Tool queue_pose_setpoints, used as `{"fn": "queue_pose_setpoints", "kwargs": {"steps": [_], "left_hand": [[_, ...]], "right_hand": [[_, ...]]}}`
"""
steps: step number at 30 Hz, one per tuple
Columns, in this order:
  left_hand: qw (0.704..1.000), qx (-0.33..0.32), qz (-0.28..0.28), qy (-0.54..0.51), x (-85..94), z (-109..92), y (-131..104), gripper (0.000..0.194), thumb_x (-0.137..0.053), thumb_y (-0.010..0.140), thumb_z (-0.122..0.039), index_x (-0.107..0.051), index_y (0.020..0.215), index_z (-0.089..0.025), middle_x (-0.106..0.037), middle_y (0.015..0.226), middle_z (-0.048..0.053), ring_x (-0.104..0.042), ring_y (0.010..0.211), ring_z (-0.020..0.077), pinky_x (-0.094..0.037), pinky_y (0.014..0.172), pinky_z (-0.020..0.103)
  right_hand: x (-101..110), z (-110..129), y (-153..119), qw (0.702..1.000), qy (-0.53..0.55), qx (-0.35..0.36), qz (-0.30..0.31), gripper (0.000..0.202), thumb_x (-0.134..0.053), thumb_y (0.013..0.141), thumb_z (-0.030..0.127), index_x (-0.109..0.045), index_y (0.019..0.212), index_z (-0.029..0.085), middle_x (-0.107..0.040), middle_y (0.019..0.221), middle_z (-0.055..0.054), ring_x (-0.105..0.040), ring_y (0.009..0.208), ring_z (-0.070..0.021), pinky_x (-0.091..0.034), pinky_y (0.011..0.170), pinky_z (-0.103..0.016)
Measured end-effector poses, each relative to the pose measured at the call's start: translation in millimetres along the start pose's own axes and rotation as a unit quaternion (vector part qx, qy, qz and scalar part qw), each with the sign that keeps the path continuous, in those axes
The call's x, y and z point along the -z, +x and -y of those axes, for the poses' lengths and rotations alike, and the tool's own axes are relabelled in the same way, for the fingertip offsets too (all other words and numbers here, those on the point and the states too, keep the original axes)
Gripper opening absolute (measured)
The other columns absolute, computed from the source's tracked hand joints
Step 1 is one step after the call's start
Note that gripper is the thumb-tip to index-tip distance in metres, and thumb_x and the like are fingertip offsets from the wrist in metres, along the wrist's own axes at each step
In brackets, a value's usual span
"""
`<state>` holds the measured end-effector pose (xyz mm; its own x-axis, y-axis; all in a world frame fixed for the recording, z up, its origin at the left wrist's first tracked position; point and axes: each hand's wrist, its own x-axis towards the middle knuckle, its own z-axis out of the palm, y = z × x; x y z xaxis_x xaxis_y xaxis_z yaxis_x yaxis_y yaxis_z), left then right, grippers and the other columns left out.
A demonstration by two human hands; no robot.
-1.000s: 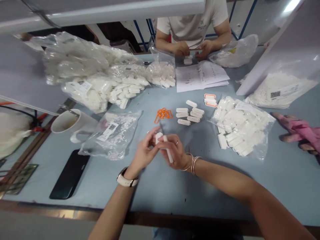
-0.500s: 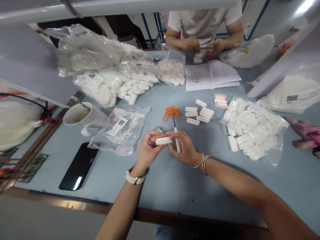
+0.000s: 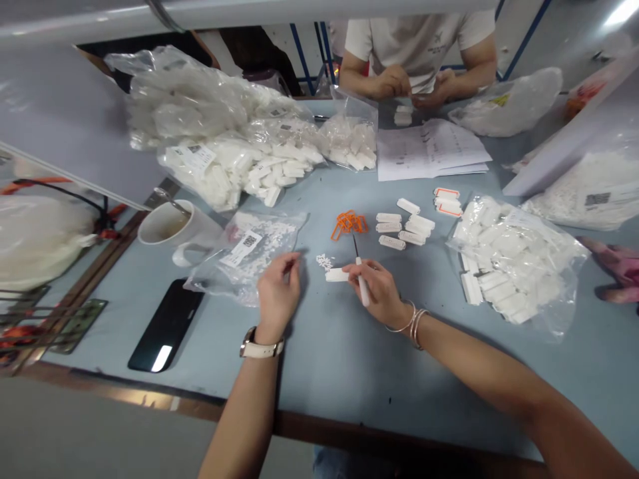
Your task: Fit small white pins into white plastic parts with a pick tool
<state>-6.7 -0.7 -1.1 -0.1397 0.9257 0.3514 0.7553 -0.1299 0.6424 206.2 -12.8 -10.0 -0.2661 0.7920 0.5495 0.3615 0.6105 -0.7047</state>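
Note:
My right hand (image 3: pixel 374 286) is closed around a white-handled tool (image 3: pixel 363 283) with a thin metal shaft; its fingertips also touch the right end of a white rectangular piece (image 3: pixel 337 275). Left of that piece is my left hand (image 3: pixel 280 287), thumb and index finger apart, with nothing visible between them. A small pile of tiny white bits (image 3: pixel 324 261) lies just behind the piece. Orange frames (image 3: pixel 349 223) are heaped beyond the tool's tip. Several white pieces (image 3: pixel 392 243) lie to their right, and white pieces with orange frames (image 3: pixel 448 209) sit farther right.
Bags of white parts (image 3: pixel 219 166) fill the back left, another bag (image 3: pixel 519 259) the right. A small-parts bag (image 3: pixel 259 246), a mug (image 3: pixel 172 229) and a phone (image 3: pixel 166 326) are left. Papers (image 3: pixel 429 152) lie before a co-worker's hands (image 3: pixel 394 81).
My left hand has let go of the white piece and moved left. The piece is now lower, by the tiny bits, with my right fingertips at its end. The view has shifted slightly.

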Motion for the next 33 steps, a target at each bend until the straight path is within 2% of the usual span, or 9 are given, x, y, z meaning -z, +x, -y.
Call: {"fn": "queue_pose_setpoints", "kwargs": {"steps": [3,6,15,23,28,33], "left_hand": [[0.995,-0.074,0.045,0.057,-2.8,1,0,0.022,-0.047,0.087,-0.026,-0.067,0.090,-0.017,-0.071,0.093,0.009,-0.066,0.087,0.0214,-0.052,0.082,0.035],[0.988,-0.105,0.079,0.077,-8.9,-3,-2,0.025,-0.047,0.090,-0.029,-0.069,0.089,-0.017,-0.070,0.092,0.009,-0.065,0.085,0.0206,-0.051,0.081,0.033],[0.983,-0.085,0.105,0.126,-20.5,-6,4,0.025,-0.050,0.089,-0.030,-0.071,0.091,-0.017,-0.067,0.091,0.010,-0.061,0.087,0.0230,-0.049,0.080,0.034],[0.976,-0.052,0.148,0.150,-5.9,-11,3,0.019,-0.046,0.083,-0.022,-0.063,0.077,-0.017,-0.064,0.076,0.007,-0.059,0.072,0.0210,-0.046,0.069,0.031],[0.985,-0.035,0.150,0.082,2.2,-6,0,0.019,-0.043,0.082,-0.021,-0.061,0.079,-0.016,-0.066,0.081,0.008,-0.061,0.077,0.0209,-0.047,0.075,0.032],[0.979,0.065,0.180,-0.070,5.3,-15,-1,0.022,-0.050,0.083,-0.034,-0.063,0.083,-0.017,-0.067,0.077,0.004,-0.058,0.066,0.0167,-0.047,0.064,0.029]], "right_hand": [[-1,-1,0,0.999,-0.019,-0.027,0.029,0.018,-0.052,0.082,0.006,-0.054,0.087,0.022,-0.070,0.088,-0.003,-0.061,0.087,-0.0180,-0.050,0.080,-0.031],[-1,-1,0,0.997,-0.034,-0.035,0.061,0.016,-0.053,0.082,0.007,-0.055,0.088,0.021,-0.069,0.085,-0.003,-0.061,0.084,-0.0185,-0.048,0.078,-0.030],[-3,-1,1,0.991,-0.055,-0.049,0.113,0.016,-0.057,0.082,0.008,-0.056,0.092,0.021,-0.067,0.084,-0.002,-0.060,0.081,-0.0182,-0.044,0.074,-0.027],[-3,-2,0,0.988,-0.053,-0.063,0.127,0.013,-0.059,0.082,0.010,-0.056,0.091,0.020,-0.066,0.079,-0.001,-0.058,0.074,-0.0165,-0.042,0.070,-0.026],[-3,-4,-1,0.987,-0.062,-0.070,0.131,0.013,-0.061,0.082,0.013,-0.055,0.090,0.020,-0.066,0.081,-0.001,-0.058,0.073,-0.0164,-0.041,0.070,-0.026],[-2,-2,1,0.987,-0.060,-0.075,0.125,0.008,-0.057,0.084,0.014,-0.054,0.089,0.020,-0.066,0.081,-0.002,-0.059,0.073,-0.0164,-0.041,0.069,-0.026]]}}
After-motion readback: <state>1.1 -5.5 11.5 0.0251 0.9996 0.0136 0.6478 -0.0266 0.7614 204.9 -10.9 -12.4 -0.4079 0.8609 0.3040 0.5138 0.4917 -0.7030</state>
